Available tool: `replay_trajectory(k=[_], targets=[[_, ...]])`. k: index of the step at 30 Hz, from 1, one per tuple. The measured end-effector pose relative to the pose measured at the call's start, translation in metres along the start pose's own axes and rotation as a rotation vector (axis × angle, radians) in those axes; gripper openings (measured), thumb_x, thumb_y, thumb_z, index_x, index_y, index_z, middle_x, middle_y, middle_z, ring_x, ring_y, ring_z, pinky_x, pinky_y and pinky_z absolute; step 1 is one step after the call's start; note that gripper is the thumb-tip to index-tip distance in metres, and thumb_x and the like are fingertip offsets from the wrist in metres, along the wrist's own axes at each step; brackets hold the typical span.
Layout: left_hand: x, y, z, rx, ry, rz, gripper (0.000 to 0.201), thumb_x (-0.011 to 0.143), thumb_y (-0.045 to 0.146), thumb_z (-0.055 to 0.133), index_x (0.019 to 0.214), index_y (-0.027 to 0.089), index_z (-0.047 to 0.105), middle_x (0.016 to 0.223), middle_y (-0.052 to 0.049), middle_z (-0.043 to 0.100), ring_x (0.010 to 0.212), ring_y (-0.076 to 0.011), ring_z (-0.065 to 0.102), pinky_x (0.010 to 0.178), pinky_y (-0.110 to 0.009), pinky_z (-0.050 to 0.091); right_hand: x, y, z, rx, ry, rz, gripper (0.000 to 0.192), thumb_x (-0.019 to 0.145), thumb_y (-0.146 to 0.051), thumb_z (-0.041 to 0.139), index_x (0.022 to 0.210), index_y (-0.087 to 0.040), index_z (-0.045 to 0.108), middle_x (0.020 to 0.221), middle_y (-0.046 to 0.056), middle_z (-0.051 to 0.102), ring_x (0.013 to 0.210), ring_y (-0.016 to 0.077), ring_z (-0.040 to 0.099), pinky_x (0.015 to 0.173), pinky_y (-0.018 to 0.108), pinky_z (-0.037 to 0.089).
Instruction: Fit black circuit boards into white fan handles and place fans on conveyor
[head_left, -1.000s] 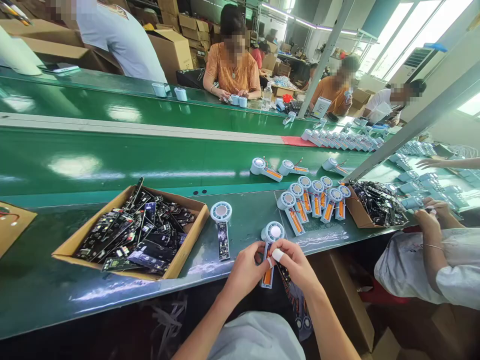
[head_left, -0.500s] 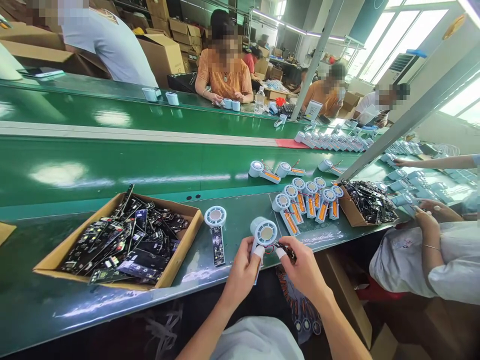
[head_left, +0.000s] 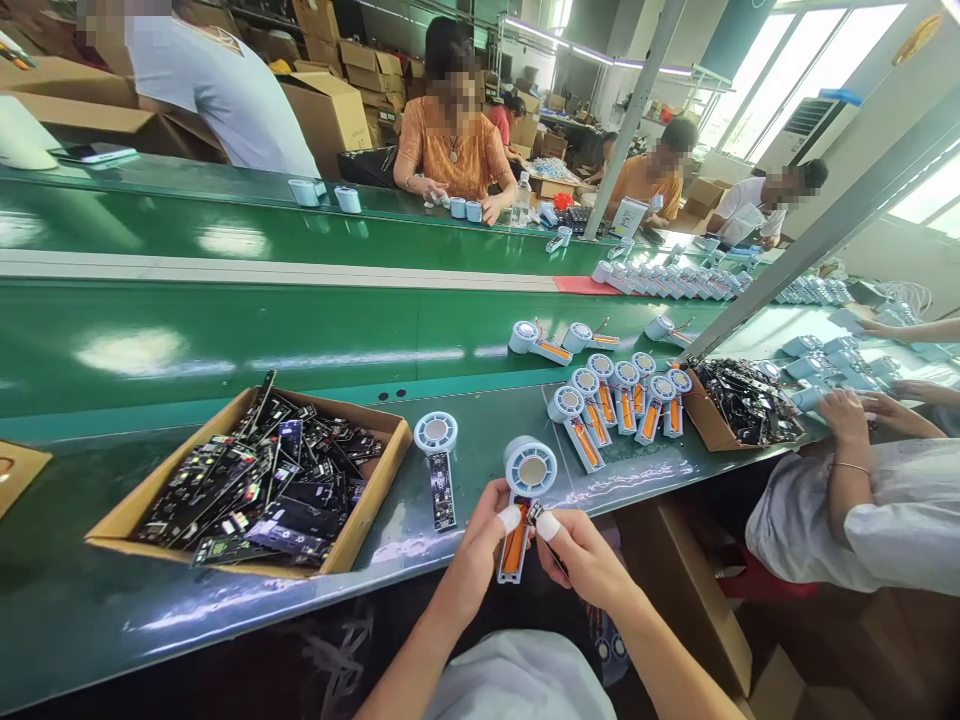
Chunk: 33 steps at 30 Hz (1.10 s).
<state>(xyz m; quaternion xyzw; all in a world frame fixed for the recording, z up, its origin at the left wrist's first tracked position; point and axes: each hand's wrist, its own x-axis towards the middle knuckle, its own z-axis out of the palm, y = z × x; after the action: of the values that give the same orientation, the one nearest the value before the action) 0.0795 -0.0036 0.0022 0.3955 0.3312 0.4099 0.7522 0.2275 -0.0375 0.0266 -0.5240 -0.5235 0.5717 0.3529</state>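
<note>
In the head view, the left hand (head_left: 480,560) and the right hand (head_left: 581,560) meet just in front of the near edge of the green counter (head_left: 225,340). Between them is a pale blue fan body (head_left: 525,490), with its round head pointing far and its long handle pointing toward the person. The left hand is closed around the handle, where an orange battery (head_left: 514,548) shows; its thumb wears a white finger cot and rests on the left side of the handle. The right hand is pinched shut on a small dark circuit board (head_left: 544,530), which touches the right side of the handle, beside the battery.

To do this step well, I think the left hand should keep the fan body steady and level, while the right hand guides the board straight into the handle, without pulling on the thin wires.

On the counter to the left of the hands lies another fan body (head_left: 437,465) with a dark board in it, and further left stands a cardboard box (head_left: 247,480) full of boards. To the right, a group of fan bodies (head_left: 619,400) with orange batteries lies near a co-worker's hand (head_left: 847,410).
</note>
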Motion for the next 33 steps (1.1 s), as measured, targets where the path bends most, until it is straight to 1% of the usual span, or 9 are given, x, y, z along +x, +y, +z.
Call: replay_trajectory(k=[4, 8, 13, 16, 18, 21, 27, 30, 33], targets=[[-0.001, -0.005, 0.003, 0.15, -0.021, 0.081, 0.04, 0.084, 0.032, 0.063, 0.12, 0.019, 0.052, 0.117, -0.01, 0.066, 0.108, -0.0227, 0.063, 0.098, -0.037, 0.049, 0.002, 0.014, 0.008, 0.176, 0.139, 0.032, 0.063, 0.088, -0.075, 0.046, 0.055, -0.022, 0.039, 0.041, -0.008, 0.034, 0.035, 0.0052, 0.025, 0.036, 0.02, 0.02], [-0.001, -0.011, 0.009, 0.32, 0.088, 0.138, 0.03, 0.09, 0.037, 0.056, 0.115, 0.02, 0.054, 0.107, -0.008, 0.068, 0.101, -0.0208, 0.064, 0.094, -0.035, 0.05, -0.003, 0.012, 0.012, 0.174, 0.198, 0.026, 0.058, 0.088, -0.074, 0.048, 0.063, -0.022, 0.043, 0.044, -0.009, 0.034, 0.036, 0.0055, 0.026, 0.036, 0.02, 0.02], [0.005, -0.012, 0.015, 0.43, 0.259, 0.136, 0.015, 0.092, 0.032, 0.044, 0.095, 0.022, 0.055, 0.073, 0.001, 0.062, 0.069, -0.0168, 0.061, 0.066, -0.027, 0.049, -0.021, 0.01, 0.022, 0.001, 0.35, -0.095, 0.039, 0.094, -0.051, 0.058, 0.118, -0.019, 0.058, 0.063, -0.005, 0.051, 0.053, 0.0099, 0.045, 0.048, 0.02, 0.038], [0.009, -0.01, 0.015, 0.486, 0.31, 0.163, 0.015, 0.09, 0.031, 0.046, 0.097, 0.022, 0.055, 0.087, -0.003, 0.068, 0.084, -0.0198, 0.064, 0.077, -0.031, 0.05, -0.023, 0.018, 0.027, -0.157, 0.47, -0.175, 0.039, 0.098, -0.04, 0.053, 0.132, -0.02, 0.057, 0.089, 0.005, 0.068, 0.077, 0.0166, 0.064, 0.07, 0.026, 0.054], [0.01, -0.01, 0.015, 0.459, 0.29, 0.138, 0.024, 0.091, 0.032, 0.045, 0.109, 0.021, 0.055, 0.105, -0.007, 0.069, 0.099, -0.0218, 0.064, 0.087, -0.033, 0.05, -0.018, 0.025, 0.03, -0.271, 0.566, -0.223, 0.038, 0.099, -0.033, 0.049, 0.133, -0.02, 0.059, 0.112, 0.011, 0.071, 0.1, 0.0222, 0.068, 0.086, 0.033, 0.056], [0.008, -0.015, 0.016, 0.389, 0.263, 0.116, 0.038, 0.092, 0.033, 0.044, 0.128, 0.021, 0.048, 0.13, -0.011, 0.061, 0.123, -0.0241, 0.056, 0.101, -0.038, 0.045, -0.007, 0.032, 0.032, -0.471, 0.651, -0.298, 0.043, 0.099, -0.024, 0.043, 0.14, -0.02, 0.056, 0.122, 0.013, 0.069, 0.108, 0.0252, 0.068, 0.087, 0.035, 0.057], [0.01, -0.029, 0.018, 0.342, 0.335, 0.156, 0.046, 0.095, 0.039, 0.042, 0.137, 0.019, 0.037, 0.148, -0.016, 0.047, 0.139, -0.0252, 0.044, 0.114, -0.043, 0.035, 0.0, 0.03, 0.036, -1.068, 0.522, -0.238, 0.064, 0.095, -0.01, 0.04, 0.157, -0.023, 0.03, 0.094, 0.01, 0.071, 0.073, 0.0233, 0.07, 0.061, 0.031, 0.058], [0.015, -0.03, 0.017, 0.286, 0.349, 0.081, 0.042, 0.096, 0.041, 0.04, 0.133, 0.02, 0.041, 0.144, -0.015, 0.053, 0.137, -0.0246, 0.048, 0.114, -0.043, 0.037, 0.002, 0.026, 0.037, -1.267, 0.467, -0.182, 0.075, 0.091, -0.006, 0.044, 0.16, -0.025, 0.019, 0.091, 0.009, 0.069, 0.076, 0.0251, 0.069, 0.066, 0.033, 0.058], [0.017, -0.025, 0.016, 0.269, 0.308, 0.012, 0.043, 0.097, 0.043, 0.037, 0.133, 0.02, 0.042, 0.139, -0.015, 0.059, 0.133, -0.0243, 0.053, 0.113, -0.044, 0.039, 0.007, 0.023, 0.036, -1.234, 0.403, -0.21, 0.081, 0.09, -0.003, 0.041, 0.161, -0.022, 0.005, 0.107, 0.013, 0.068, 0.085, 0.0247, 0.069, 0.07, 0.032, 0.059]])
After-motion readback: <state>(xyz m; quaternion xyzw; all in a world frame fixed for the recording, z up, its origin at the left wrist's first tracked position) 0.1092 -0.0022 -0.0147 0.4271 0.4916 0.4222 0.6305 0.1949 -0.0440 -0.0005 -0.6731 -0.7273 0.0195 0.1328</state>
